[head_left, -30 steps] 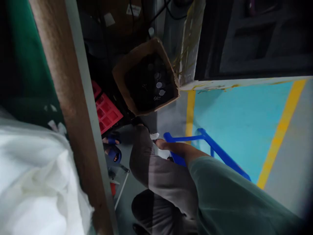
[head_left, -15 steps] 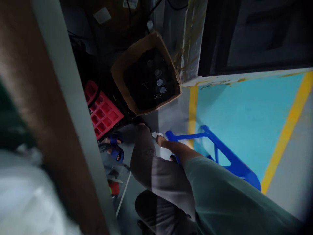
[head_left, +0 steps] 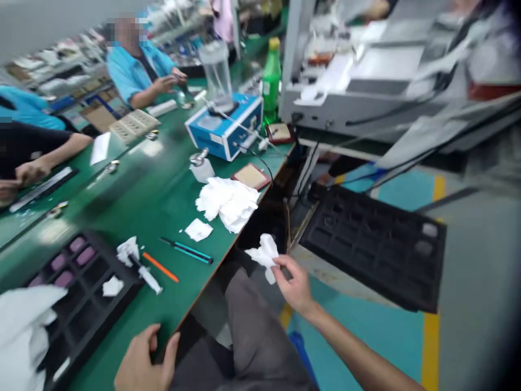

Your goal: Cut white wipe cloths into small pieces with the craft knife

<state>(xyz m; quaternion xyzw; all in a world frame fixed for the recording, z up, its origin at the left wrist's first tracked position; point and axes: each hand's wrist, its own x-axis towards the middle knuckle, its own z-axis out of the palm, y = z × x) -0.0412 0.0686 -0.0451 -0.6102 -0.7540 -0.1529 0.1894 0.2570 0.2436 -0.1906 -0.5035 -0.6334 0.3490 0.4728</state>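
Observation:
My right hand (head_left: 295, 285) is raised beside the table edge, its fingers pinched on a crumpled white wipe (head_left: 264, 254). My left hand (head_left: 142, 363) rests at the near edge of the green table (head_left: 134, 190), fingers curled over the rim, holding nothing I can see. On the table lie a pile of white wipes (head_left: 228, 201), a small white scrap (head_left: 198, 229), a teal pen (head_left: 189, 251), an orange pen (head_left: 160, 266) and a small syringe-like dispenser (head_left: 146, 274).
A black compartment tray (head_left: 77, 304) with pink pads sits at my left. A second black tray (head_left: 374, 244) stands to the right under a grey machine (head_left: 358, 76). A blue box (head_left: 223, 127), a green bottle (head_left: 272, 79) and other seated workers (head_left: 138, 65) lie beyond.
The view has swung up from the floor, cardboard box and blue stool to the tabletop. My right hand has risen from floor level with the white wipe in it.

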